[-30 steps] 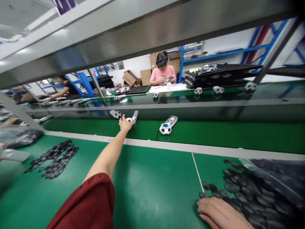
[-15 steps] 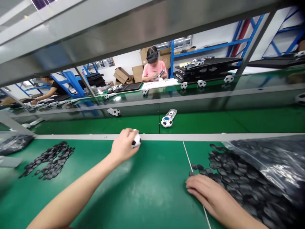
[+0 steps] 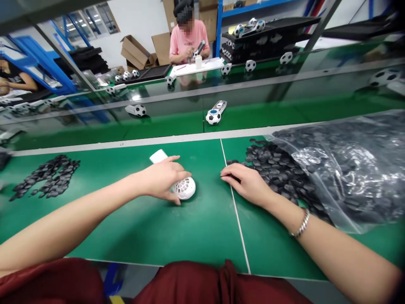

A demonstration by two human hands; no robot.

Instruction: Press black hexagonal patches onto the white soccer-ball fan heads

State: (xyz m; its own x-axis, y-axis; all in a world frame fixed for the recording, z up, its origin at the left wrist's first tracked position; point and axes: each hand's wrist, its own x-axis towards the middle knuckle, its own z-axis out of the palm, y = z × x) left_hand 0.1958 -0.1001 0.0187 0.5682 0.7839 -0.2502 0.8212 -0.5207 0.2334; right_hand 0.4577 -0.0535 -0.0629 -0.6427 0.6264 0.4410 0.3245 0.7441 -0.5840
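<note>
My left hand (image 3: 163, 179) grips a small white hand-held fan (image 3: 183, 187) that rests on the green table (image 3: 133, 223), its round grille facing up and its white handle sticking out behind my fingers. My right hand (image 3: 248, 182) lies on the table just right of it, fingers curled at the edge of a pile of small black parts (image 3: 275, 169); whether they pinch one is hidden.
A clear plastic bag of black parts (image 3: 344, 164) spills open at the right. Another heap of black parts (image 3: 47, 175) lies at the left. Football-patterned fans (image 3: 213, 116) sit on the conveyor belt (image 3: 259, 114) beyond. Two other people work across the line.
My left hand has pulled the fan off the conveyor and brought it down onto the table in front of me. My right hand slid along the black parts towards the centre.
</note>
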